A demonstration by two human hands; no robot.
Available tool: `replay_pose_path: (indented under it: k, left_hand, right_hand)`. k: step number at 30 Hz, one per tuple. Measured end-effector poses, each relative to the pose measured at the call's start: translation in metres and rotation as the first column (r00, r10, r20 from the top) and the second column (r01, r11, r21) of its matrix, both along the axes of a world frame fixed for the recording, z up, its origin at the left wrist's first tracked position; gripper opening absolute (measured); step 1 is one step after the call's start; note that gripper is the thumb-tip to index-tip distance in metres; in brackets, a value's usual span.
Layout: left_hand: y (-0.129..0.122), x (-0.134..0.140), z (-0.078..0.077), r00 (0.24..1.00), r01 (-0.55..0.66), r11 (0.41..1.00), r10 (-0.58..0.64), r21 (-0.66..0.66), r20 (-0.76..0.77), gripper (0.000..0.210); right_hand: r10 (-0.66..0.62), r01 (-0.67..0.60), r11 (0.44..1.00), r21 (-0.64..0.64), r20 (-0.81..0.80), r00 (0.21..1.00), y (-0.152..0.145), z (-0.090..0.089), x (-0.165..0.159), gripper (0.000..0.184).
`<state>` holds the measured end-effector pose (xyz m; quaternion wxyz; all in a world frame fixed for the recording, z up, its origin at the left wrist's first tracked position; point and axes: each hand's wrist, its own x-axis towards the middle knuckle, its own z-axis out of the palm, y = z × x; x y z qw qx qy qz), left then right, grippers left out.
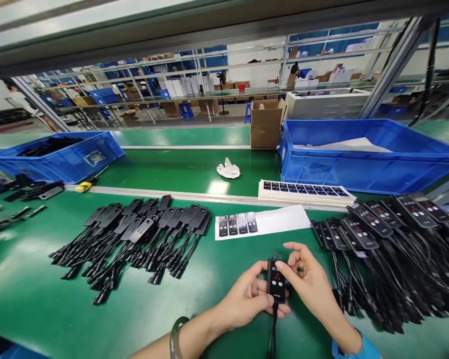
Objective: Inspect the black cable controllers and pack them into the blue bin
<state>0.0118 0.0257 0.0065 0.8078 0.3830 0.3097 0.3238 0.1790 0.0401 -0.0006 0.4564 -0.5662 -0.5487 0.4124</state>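
Note:
My left hand (252,296) is wrapped round a small black controller box (276,286) with red and white markings, its cables hanging down toward me. The thumb of my right hand (305,276) presses on the upper part of the box's face, while its other fingers are curled but apart. Just beyond lies a white label sheet (279,222) with several dark labels at its left end. To the left, many plain-faced black controllers (142,224) with cables lie in a pile. At right is a heap of controllers with labelled faces (374,222).
A stack of label sheets (303,198) and a white glove (228,169) lie farther back. Blue bins stand at the right (366,167) and left (56,164), with a cardboard box (265,129) between. A yellow-and-black tool (84,186) lies at left. A metal beam (209,30) crosses overhead.

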Motion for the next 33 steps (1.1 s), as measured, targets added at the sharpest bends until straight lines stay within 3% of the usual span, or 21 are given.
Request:
replay_pose_path:
  k: [4,7,11,14,17,22,25,29,31,33]
  left_hand:
    - [0.004,-0.002,0.0,0.997,-0.067,0.996,0.07,-0.054,0.043,0.037]
    - [0.005,-0.002,-0.002,0.991,-0.119,0.992,0.121,-0.051,0.054,0.029]
    - [0.006,-0.002,-0.002,0.986,-0.157,0.986,0.159,-0.05,0.043,0.029]
    - [0.007,0.0,0.0,0.985,-0.172,0.985,0.173,-0.028,0.012,0.035]
    - [0.008,0.002,-0.002,0.985,-0.162,0.986,0.164,0.041,-0.053,0.042]
    - [0.008,0.005,-0.013,0.971,-0.129,0.97,0.166,0.205,-0.174,0.048]
    - [0.01,0.006,-0.016,0.964,-0.194,0.968,0.218,0.163,-0.149,0.053]
    - [0.012,0.004,-0.006,0.966,-0.256,0.965,0.254,0.06,0.042,0.058]
    - [0.014,-0.002,0.001,0.976,-0.217,0.965,0.216,0.148,0.02,0.059]
    - [0.019,-0.012,0.005,0.952,-0.165,0.908,0.249,0.385,-0.18,0.054]
  right_hand:
    - [0.193,-0.192,0.981,-0.023,0.062,0.979,-0.002,-0.006,-0.005,0.039]
    - [0.253,-0.251,0.967,-0.035,0.115,0.96,-0.009,-0.008,-0.01,0.058]
    - [0.32,-0.316,0.946,-0.067,0.056,0.946,-0.014,-0.008,-0.011,0.088]
    - [0.344,-0.344,0.938,-0.034,-0.005,0.939,-0.012,-0.009,-0.008,0.074]
    - [0.321,-0.321,0.947,0.011,0.001,0.947,-0.009,-0.013,-0.007,0.051]
    - [0.249,-0.261,0.959,0.11,0.111,0.962,-0.006,-0.022,-0.014,0.045]
    - [0.217,-0.251,0.955,0.158,0.203,0.955,-0.007,-0.019,-0.019,0.045]
    - [0.122,-0.243,0.928,0.282,0.387,0.914,-0.013,-0.002,-0.021,0.063]
    - [0.049,-0.229,0.906,0.355,0.451,0.891,-0.011,0.012,-0.014,0.059]
    - [-0.075,-0.169,0.885,0.435,0.491,0.868,-0.002,0.028,0.003,0.05]
